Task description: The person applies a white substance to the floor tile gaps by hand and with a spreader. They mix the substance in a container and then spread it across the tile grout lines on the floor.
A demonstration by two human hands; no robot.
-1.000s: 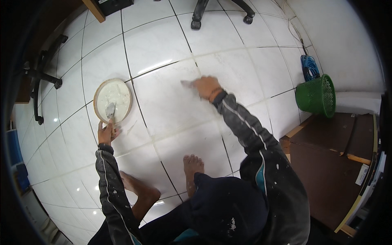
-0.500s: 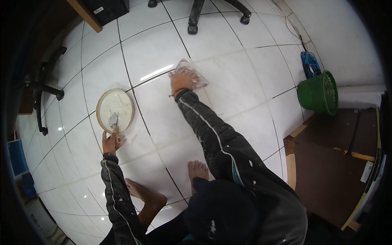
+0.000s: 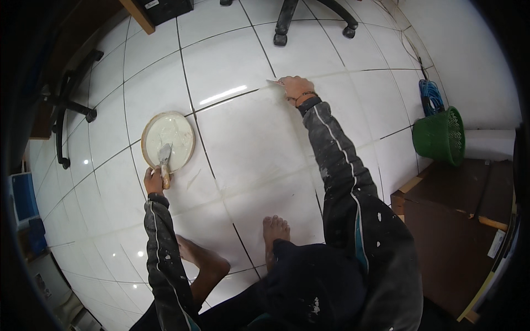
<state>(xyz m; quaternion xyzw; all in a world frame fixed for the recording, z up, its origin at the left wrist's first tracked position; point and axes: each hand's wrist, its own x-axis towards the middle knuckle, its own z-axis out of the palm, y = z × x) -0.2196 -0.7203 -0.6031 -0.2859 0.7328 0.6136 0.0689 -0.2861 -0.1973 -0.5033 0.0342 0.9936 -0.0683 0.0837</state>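
Note:
At the left, a shallow round tray (image 3: 144, 144) of creamy white paste is on the tiled floor. A putty knife (image 3: 165, 160) rests in it, its blade in the paste and its wooden handle over the near rim. My left hand (image 3: 156, 181) is closed at that rim, beside the handle; some fingers are hidden beneath. Farther forward and right, my right hand (image 3: 297, 88) grips a thin, flat, see-through sheet (image 3: 274, 83) on a joint between tiles. Only its edge shows past the fingers. Pale paste marks the joints (image 3: 326, 76) around it.
Wheeled chair bases stand at the top (image 3: 284, 25) and at the left (image 3: 69, 105). A green basket (image 3: 436, 138) with coiled blue cable (image 3: 430, 96) is by the right wall. Below it sits a brown cabinet (image 3: 447, 220). My bare feet (image 3: 276, 229) are near the bottom.
My right hand has swept rightward along the joint, and the sheet, flat and wide before, now shows edge-on. The left hand stays at the tray, with the knife's handle now more exposed.

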